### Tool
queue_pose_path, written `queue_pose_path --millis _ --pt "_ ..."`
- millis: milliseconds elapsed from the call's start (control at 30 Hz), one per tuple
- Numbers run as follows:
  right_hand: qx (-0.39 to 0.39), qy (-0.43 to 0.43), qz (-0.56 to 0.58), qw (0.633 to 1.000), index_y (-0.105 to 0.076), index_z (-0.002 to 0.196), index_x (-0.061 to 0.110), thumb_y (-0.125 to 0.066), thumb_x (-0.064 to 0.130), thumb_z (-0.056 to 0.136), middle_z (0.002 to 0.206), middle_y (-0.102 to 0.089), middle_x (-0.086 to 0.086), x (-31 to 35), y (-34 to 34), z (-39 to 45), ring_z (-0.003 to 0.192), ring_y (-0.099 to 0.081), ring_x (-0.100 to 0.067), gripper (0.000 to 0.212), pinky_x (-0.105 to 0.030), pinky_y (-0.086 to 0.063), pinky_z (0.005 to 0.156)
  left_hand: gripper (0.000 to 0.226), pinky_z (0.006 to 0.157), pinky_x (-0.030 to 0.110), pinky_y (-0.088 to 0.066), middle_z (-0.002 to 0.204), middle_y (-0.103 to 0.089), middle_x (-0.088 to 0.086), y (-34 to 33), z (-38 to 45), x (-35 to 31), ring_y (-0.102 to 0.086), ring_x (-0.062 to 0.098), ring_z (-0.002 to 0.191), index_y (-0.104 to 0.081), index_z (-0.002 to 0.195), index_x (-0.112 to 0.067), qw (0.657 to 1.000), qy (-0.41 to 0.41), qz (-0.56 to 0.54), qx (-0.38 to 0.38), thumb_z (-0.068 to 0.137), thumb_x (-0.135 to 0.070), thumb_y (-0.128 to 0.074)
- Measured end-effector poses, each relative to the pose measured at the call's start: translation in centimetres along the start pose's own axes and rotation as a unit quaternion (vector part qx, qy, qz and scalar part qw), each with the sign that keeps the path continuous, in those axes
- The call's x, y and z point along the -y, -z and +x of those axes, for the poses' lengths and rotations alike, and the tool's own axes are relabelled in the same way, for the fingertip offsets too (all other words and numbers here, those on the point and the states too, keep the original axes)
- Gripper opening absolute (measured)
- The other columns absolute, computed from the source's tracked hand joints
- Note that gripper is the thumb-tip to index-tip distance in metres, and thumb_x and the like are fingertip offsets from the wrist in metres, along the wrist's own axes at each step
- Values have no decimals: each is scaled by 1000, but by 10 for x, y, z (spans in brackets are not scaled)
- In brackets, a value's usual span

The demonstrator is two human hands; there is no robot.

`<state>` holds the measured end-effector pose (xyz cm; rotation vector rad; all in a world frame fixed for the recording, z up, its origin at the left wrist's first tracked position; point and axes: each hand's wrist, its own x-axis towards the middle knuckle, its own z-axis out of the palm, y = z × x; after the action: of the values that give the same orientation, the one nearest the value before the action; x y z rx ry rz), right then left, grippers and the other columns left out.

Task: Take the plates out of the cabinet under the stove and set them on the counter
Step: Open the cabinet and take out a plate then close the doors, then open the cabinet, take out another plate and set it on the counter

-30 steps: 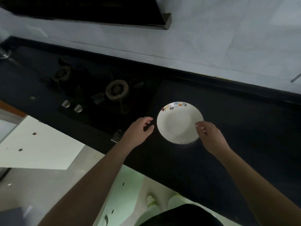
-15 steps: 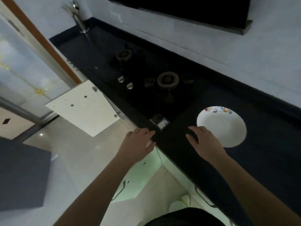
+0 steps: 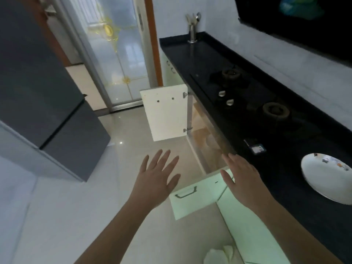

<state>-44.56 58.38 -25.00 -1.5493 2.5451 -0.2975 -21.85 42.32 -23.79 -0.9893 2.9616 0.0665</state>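
Both hands hang in the air in front of the person, fingers straight and spread, holding nothing. The left hand [image 3: 159,177] hovers over the pale floor [image 3: 80,206], palm down. The right hand [image 3: 241,179] reaches toward the open cabinet [image 3: 207,141] under the stove [image 3: 247,100], its fingertips near the counter [image 3: 297,197] edge, not clearly touching it.

One white plate [image 3: 326,177] lies flat on the dark counter at the right, well apart from the right hand, with small coloured marks along its far rim. Its right part runs out of view. A small card or label [image 3: 257,148] lies on the counter between the plate and the stove.

The cabinet has two doors swung out: the far door [image 3: 164,113] shows its white inner face and two hinges, and the near door [image 3: 192,195] is pale green with a metal handle [image 3: 185,193]. Inside the cabinet there is a brownish interior with some pale shapes, too blurred to tell what they are.

The stove has two burners and two knobs [image 3: 225,98] on its front part. A metal cup of utensils [image 3: 192,28] stands at the far end of the counter. A grey fridge [image 3: 43,103] stands at left, and a glass door [image 3: 118,52] lies beyond
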Motion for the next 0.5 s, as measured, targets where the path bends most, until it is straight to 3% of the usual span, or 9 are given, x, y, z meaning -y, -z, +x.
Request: queue_pose_path --millis 167,267,400,500 --pt "-3 69 -22 997 -30 152 19 -14 53 95 155 -36 -6 94 5 -4 145 -29 -24 68 -44 -28 117 63 121 50 -2 164 -15 -2 29 -78 52 -5 22 152 -16 156 -35 998 52 19 -36 98 -62 -10" --pt "5 107 -86 991 -24 153 24 -13 53 97 158 -31 -2 144 1 -8 147 -25 -22 64 -43 -27 116 66 121 48 3 166 -5 -3 38 -110 82 4 21 152 -7 157 -36 995 93 34 -24 97 -62 -4" --pt "-4 141 -130 981 -33 150 25 -26 51 100 156 -36 -2 184 5 -2 144 -33 -24 57 -43 -28 115 70 122 51 0 166 -3 -3 50 -124 109 4 21 152 -6 156 -36 990 129 30 -44 93 -64 4" --pt "-4 149 -130 980 -36 149 26 -24 51 99 153 -41 -2 197 8 12 142 -35 -24 57 -43 -32 115 69 122 50 -2 166 -4 -3 57 -117 119 3 20 152 -7 156 -36 988 141 26 -53 94 -64 2"
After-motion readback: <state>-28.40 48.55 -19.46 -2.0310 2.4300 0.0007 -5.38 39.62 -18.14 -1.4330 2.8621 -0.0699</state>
